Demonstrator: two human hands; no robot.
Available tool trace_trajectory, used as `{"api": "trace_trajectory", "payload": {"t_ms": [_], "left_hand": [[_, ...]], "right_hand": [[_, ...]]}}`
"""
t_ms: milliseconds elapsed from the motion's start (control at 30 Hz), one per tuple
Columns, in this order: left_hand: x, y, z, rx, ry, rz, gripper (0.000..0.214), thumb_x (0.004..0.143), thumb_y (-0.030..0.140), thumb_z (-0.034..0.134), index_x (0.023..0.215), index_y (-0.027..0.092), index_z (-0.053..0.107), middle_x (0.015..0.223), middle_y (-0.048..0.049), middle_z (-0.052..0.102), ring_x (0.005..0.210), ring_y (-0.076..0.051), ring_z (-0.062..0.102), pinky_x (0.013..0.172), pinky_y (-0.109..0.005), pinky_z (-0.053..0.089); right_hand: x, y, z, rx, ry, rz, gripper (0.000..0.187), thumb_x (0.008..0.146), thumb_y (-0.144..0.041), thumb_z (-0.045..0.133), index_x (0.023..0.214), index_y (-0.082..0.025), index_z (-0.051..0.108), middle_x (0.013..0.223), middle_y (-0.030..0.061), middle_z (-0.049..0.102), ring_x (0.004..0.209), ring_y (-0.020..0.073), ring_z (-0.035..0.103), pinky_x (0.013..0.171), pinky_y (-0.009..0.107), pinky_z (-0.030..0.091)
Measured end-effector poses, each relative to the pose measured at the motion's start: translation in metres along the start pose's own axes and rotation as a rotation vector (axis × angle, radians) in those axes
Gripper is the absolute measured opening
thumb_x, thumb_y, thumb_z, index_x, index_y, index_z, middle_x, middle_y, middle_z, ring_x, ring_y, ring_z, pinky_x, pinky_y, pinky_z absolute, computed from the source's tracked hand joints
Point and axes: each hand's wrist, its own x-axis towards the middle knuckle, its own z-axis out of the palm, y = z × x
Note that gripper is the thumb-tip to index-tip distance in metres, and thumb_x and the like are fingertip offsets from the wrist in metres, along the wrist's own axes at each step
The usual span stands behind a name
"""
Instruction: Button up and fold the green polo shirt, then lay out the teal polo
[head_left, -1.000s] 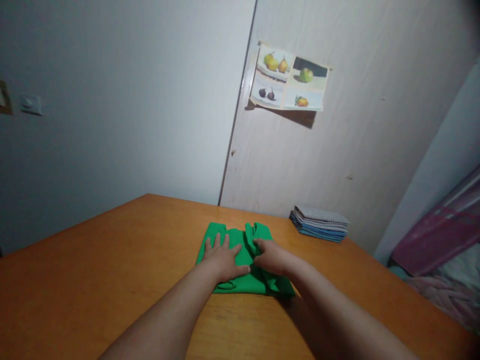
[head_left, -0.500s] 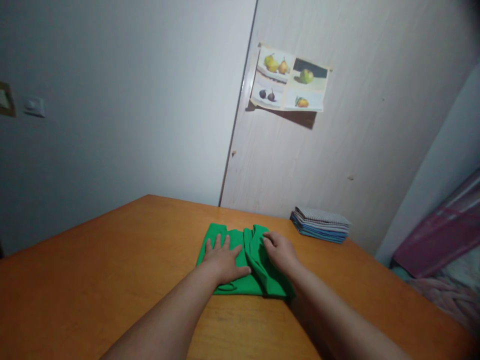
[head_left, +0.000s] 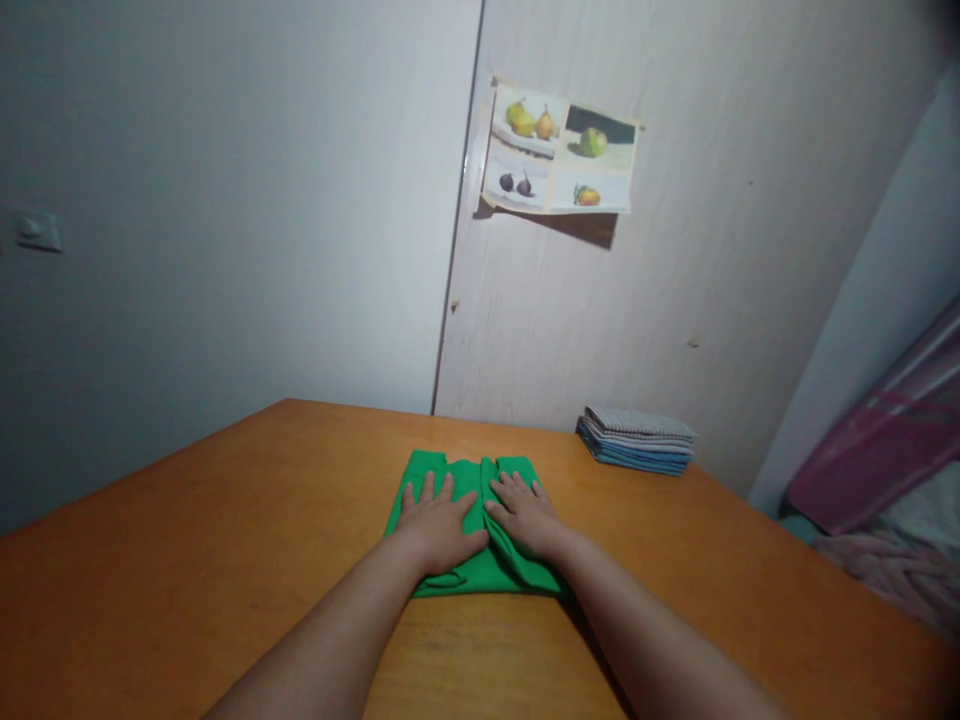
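A green garment (head_left: pixel 491 573), folded into a rough rectangle, lies on the wooden table in front of me. Its exact kind does not show. My left hand (head_left: pixel 441 525) rests flat on its left half with the fingers spread. On the right half lies my right hand (head_left: pixel 525 512), palm down, its fingers stretched out and slightly apart. Between the hands a folded edge runs from the back of the cloth toward the front right. Both palms touch the cloth, and neither hand grips it.
A stack of folded cloths (head_left: pixel 637 440), grey on top and blue below, sits at the table's back right. The orange-brown table (head_left: pixel 225 540) meets a wall behind. Fruit pictures (head_left: pixel 561 150) hang on a pale panel. Pink fabric (head_left: pixel 877 450) shows at far right.
My right hand has let go of the cloth it pinched and now lies flat on it. The right flap has come down flatter. My left hand stays pressed on the cloth.
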Motion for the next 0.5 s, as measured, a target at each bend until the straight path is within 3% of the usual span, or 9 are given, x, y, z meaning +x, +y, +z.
{"api": "trace_trajectory", "payload": {"t_ms": [100, 200, 333, 500], "left_hand": [[0.002, -0.002, 0.002, -0.017, 0.040, 0.007, 0.074, 0.087, 0.073, 0.040, 0.151, 0.035, 0.047, 0.166, -0.0132, 0.028, 0.152, -0.047, 0.013, 0.116, -0.073, 0.008], [0.003, -0.003, 0.002, -0.034, 0.086, -0.001, 0.066, 0.091, 0.068, 0.039, 0.144, 0.032, 0.056, 0.162, -0.0132, 0.036, 0.152, -0.047, 0.019, 0.115, -0.073, 0.012], [0.003, -0.001, 0.002, -0.078, 0.127, 0.053, 0.054, 0.096, 0.054, 0.040, 0.141, 0.031, 0.057, 0.157, -0.0103, 0.046, 0.151, -0.038, 0.028, 0.119, -0.067, 0.016], [0.005, -0.003, 0.004, -0.156, 0.126, 0.135, 0.043, 0.095, 0.039, 0.042, 0.135, 0.031, 0.057, 0.149, -0.0058, 0.056, 0.144, -0.029, 0.043, 0.120, -0.064, 0.019]], "right_hand": [[0.000, 0.013, -0.002, 0.268, 0.209, 0.013, 0.050, 0.100, -0.043, 0.036, 0.134, -0.019, 0.063, 0.146, 0.0101, 0.058, 0.139, 0.0230, 0.048, 0.116, 0.040, 0.031], [-0.003, 0.018, -0.006, 0.363, 0.402, 0.113, 0.039, 0.098, -0.039, 0.039, 0.108, -0.020, 0.071, 0.110, 0.0078, 0.075, 0.106, 0.0210, 0.067, 0.092, 0.032, 0.047], [-0.014, 0.002, -0.010, 0.198, 0.332, 0.155, 0.034, 0.094, -0.047, 0.048, 0.091, -0.021, 0.069, 0.088, 0.0060, 0.074, 0.085, 0.0205, 0.067, 0.075, 0.029, 0.045], [-0.017, -0.027, -0.013, -0.007, 0.213, 0.241, 0.052, 0.086, -0.067, 0.053, 0.104, -0.020, 0.066, 0.099, 0.0130, 0.075, 0.093, 0.0295, 0.069, 0.074, 0.035, 0.046]]}}
